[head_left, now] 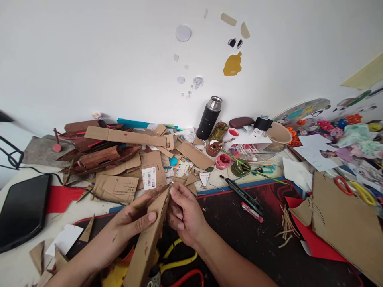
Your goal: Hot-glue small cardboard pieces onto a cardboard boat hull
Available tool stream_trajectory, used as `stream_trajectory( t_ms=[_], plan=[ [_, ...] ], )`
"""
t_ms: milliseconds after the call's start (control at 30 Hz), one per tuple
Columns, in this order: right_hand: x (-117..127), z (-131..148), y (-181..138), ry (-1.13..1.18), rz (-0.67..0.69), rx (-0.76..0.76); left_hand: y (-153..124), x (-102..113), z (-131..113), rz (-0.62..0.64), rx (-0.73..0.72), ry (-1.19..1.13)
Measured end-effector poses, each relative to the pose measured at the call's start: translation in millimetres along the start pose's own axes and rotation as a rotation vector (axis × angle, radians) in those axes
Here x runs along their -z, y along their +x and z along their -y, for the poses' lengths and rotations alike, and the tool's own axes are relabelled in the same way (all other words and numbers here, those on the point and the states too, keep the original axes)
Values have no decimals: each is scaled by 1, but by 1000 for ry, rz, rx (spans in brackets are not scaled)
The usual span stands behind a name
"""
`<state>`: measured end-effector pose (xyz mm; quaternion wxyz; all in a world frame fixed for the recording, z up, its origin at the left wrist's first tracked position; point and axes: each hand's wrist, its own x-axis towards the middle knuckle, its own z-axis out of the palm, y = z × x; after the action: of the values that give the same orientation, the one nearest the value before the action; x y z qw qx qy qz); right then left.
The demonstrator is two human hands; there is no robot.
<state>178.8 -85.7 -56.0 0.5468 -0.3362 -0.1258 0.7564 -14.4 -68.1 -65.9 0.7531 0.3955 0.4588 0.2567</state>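
A long, folded cardboard piece (143, 251) slants up from the bottom edge, between my two hands. My left hand (131, 217) grips it from the left, thumb flat on its face and fingers behind. At its upper tip my right hand (184, 213) is closed, thumb and forefinger pinching the edge. Brownish smears mark the left fingers. Under the cardboard lie yellow handles (179, 261) and a red handle (191, 275) of tools; their working ends are hidden.
Cardboard scraps (196, 155) and brown model boats (100, 159) crowd the back left. A black flask (210, 117) stands by paint jars (223, 160). On the dark mat (239, 247) lie a utility knife (243, 195) and twisted strips (287, 225). Scissors (356, 189) rest on cardboard at right.
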Motion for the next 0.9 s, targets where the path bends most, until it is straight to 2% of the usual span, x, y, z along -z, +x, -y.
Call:
stream_trajectory(
  t_ms=[300,633,900],
  plan=[
    [0,0,0,-5,1,2,-1,-7,-6,10,23,-56],
    [-2,2,-2,-25,-5,2,-4,0,-10,-22,56,-20],
    [-2,2,-1,-46,-5,17,-8,-10,-21,-56,120,-64]
  ],
)
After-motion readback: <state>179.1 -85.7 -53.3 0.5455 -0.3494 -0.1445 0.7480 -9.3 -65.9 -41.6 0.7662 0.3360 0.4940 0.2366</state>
